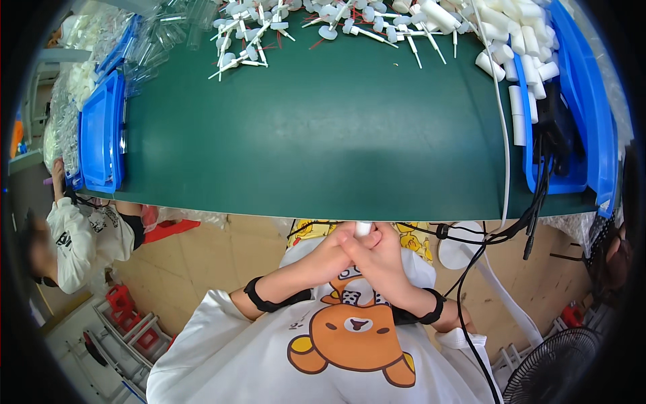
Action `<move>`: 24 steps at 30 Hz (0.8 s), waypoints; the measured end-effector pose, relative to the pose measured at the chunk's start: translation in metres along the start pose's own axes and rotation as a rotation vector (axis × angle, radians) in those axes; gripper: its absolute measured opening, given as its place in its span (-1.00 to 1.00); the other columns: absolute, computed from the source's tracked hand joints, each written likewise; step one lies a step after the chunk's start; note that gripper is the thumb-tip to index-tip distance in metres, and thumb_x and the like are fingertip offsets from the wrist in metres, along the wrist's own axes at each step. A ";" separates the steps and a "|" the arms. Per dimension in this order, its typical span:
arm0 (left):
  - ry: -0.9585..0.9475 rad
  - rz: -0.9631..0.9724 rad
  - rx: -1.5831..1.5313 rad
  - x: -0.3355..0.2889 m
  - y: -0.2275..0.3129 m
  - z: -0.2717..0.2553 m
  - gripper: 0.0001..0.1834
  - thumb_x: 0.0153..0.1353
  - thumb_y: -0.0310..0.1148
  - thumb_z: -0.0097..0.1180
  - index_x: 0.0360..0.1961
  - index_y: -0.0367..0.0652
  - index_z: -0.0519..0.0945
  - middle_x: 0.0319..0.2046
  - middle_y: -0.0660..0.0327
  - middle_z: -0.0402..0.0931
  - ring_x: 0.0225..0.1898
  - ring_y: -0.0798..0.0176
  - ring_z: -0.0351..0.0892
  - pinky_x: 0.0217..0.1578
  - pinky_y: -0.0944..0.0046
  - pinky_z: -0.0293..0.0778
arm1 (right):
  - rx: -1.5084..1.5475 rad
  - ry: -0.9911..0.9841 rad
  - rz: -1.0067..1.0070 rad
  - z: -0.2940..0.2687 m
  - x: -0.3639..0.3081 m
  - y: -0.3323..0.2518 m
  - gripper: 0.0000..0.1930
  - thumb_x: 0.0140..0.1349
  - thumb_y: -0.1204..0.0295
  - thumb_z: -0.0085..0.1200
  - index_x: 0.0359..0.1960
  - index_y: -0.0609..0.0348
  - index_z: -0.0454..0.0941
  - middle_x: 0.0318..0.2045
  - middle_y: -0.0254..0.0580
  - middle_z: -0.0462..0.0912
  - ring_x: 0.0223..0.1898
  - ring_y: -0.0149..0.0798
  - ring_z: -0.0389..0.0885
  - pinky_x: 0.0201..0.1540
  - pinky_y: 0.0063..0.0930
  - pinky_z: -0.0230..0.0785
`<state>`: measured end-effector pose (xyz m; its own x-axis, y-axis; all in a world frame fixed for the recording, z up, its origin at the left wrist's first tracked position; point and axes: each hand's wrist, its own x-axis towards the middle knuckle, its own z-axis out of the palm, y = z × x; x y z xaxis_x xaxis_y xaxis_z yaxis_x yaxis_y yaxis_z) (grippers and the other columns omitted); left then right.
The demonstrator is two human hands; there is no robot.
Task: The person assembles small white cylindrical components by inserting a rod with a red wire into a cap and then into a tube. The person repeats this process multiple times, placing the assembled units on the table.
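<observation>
Close to my body, just below the table's front edge, my left hand (332,253) and my right hand (383,258) are closed together with overlapping fingers. Between them they grip a small white plastic cylinder (363,228); its rounded white end shows at the top and the rest is hidden by my fingers. It resembles the white cylinders (494,30) heaped at the far right of the table. At the far middle lies a pile of white sticks with pale round discs and thin red strands (252,34).
The green table (303,135) spans the view. Clear plastic tubes (151,44) lie far left. Blue trays (102,135) stand at the left, and a blue bin (592,135) with black cables (538,195) at the right. A co-worker (94,236) sits left; a fan (555,367) stands lower right.
</observation>
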<state>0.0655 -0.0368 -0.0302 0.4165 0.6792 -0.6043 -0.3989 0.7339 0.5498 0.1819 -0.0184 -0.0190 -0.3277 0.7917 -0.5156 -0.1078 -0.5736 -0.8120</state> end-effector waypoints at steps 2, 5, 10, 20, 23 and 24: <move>0.010 -0.035 -0.048 -0.003 0.006 0.004 -0.71 0.39 -0.17 -0.11 -0.15 -0.20 0.42 -0.30 0.35 0.40 -0.30 0.51 0.38 -0.31 0.44 0.40 | 0.005 0.019 0.048 0.002 0.000 -0.003 -0.72 0.08 0.45 0.22 -0.25 0.33 0.41 -0.39 -0.28 0.52 -0.35 -0.47 0.48 -0.29 -0.57 0.38; 0.015 -0.047 -0.097 -0.003 0.007 0.007 -0.71 0.39 -0.17 -0.10 -0.10 -0.19 0.41 -0.28 0.34 0.41 -0.26 0.50 0.40 -0.27 0.42 0.42 | -0.005 0.029 0.017 0.001 0.001 -0.006 -0.75 0.06 0.46 0.21 -0.31 0.33 0.43 -0.44 -0.30 0.51 -0.38 -0.48 0.47 -0.32 -0.56 0.37; 0.016 0.012 -0.195 0.000 0.003 0.011 -0.69 0.37 -0.18 -0.06 -0.05 -0.20 0.39 -0.25 0.32 0.42 -0.23 0.49 0.43 -0.26 0.42 0.42 | -0.057 0.007 -0.032 -0.003 0.005 -0.010 -0.79 0.01 0.51 0.20 -0.35 0.32 0.46 -0.47 -0.29 0.53 -0.41 -0.48 0.48 -0.35 -0.55 0.37; 0.032 0.110 -0.164 0.013 -0.012 0.010 -0.73 0.37 -0.19 -0.04 -0.13 -0.19 0.40 -0.28 0.35 0.40 -0.28 0.53 0.37 -0.30 0.44 0.37 | -0.135 -0.134 -0.043 -0.016 0.014 -0.016 -0.78 0.02 0.57 0.18 -0.27 0.31 0.49 -0.36 -0.25 0.58 -0.30 -0.43 0.54 -0.19 -0.52 0.42; -0.045 0.132 -0.079 0.011 -0.012 0.001 -0.75 0.38 -0.18 -0.07 -0.20 -0.17 0.38 -0.30 0.36 0.38 -0.28 0.53 0.35 -0.28 0.44 0.35 | -0.170 -0.108 -0.076 -0.015 0.010 -0.010 -0.77 0.08 0.54 0.17 -0.22 0.34 0.48 -0.33 -0.25 0.58 -0.29 -0.43 0.54 -0.22 -0.54 0.42; -0.077 0.136 -0.049 0.010 -0.010 -0.001 -0.75 0.38 -0.18 -0.08 -0.22 -0.16 0.38 -0.31 0.36 0.37 -0.28 0.52 0.34 -0.28 0.44 0.34 | -0.164 -0.126 -0.093 -0.016 0.009 -0.005 -0.75 0.10 0.53 0.17 -0.18 0.34 0.46 -0.31 -0.25 0.58 -0.30 -0.44 0.54 -0.23 -0.54 0.43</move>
<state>0.0727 -0.0377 -0.0426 0.4167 0.7727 -0.4789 -0.4949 0.6347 0.5935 0.1944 -0.0051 -0.0233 -0.4393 0.8013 -0.4062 0.0078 -0.4487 -0.8936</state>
